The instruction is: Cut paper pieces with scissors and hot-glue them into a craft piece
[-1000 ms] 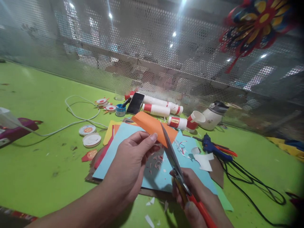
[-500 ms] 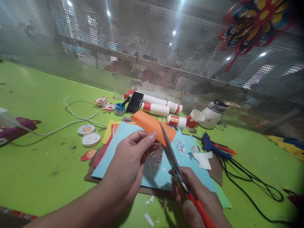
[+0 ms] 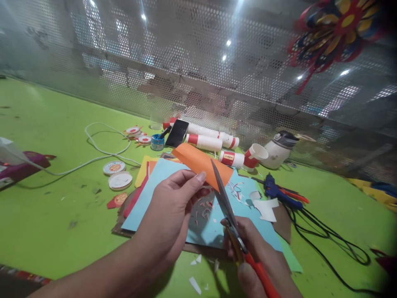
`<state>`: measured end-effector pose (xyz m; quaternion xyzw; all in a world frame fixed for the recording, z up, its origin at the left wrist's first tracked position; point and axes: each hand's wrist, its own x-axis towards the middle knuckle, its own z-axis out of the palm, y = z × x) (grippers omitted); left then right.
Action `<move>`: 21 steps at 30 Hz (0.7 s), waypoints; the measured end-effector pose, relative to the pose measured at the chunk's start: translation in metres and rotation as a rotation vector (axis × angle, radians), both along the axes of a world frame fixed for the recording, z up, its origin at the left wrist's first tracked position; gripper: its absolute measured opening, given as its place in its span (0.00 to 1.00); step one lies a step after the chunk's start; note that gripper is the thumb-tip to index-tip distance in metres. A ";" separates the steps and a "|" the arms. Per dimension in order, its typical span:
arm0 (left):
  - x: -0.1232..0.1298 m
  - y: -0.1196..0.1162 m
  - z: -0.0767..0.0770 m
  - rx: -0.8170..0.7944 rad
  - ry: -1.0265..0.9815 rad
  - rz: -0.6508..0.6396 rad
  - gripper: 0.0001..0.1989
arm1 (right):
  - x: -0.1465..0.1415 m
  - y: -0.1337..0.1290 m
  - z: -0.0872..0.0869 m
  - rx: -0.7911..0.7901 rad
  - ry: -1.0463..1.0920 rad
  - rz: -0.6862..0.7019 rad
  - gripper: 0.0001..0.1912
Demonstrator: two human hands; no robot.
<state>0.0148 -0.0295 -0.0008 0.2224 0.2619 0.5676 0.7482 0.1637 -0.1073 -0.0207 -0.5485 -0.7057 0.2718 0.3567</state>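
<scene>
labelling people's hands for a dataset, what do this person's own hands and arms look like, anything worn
Both are bare: the left hand and left forearm show no glove, ring, watch or sleeve. The right hand, partly hidden, shows no glove or sleeve either.

Black phone (image 3: 177, 133), display dark. Blue jar (image 3: 157, 143) just left of phone; red-centred white discs (image 3: 133, 131) farther left. White-and-red tube (image 3: 207, 143) right of phone; dark-lidded white jug (image 3: 276, 154) well right. Perforated screen (image 3: 130, 70) behind phone. Far left of phone, purple block (image 3: 32, 164), perhaps power strip, too blurred to tell.
</scene>
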 end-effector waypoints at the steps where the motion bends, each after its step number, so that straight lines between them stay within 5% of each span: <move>1: 0.000 0.000 0.000 0.001 0.006 0.000 0.06 | 0.000 0.000 0.000 -0.008 0.004 0.004 0.26; 21: -0.001 0.001 -0.001 0.011 0.024 -0.008 0.06 | 0.004 0.001 -0.002 -0.033 0.000 0.032 0.29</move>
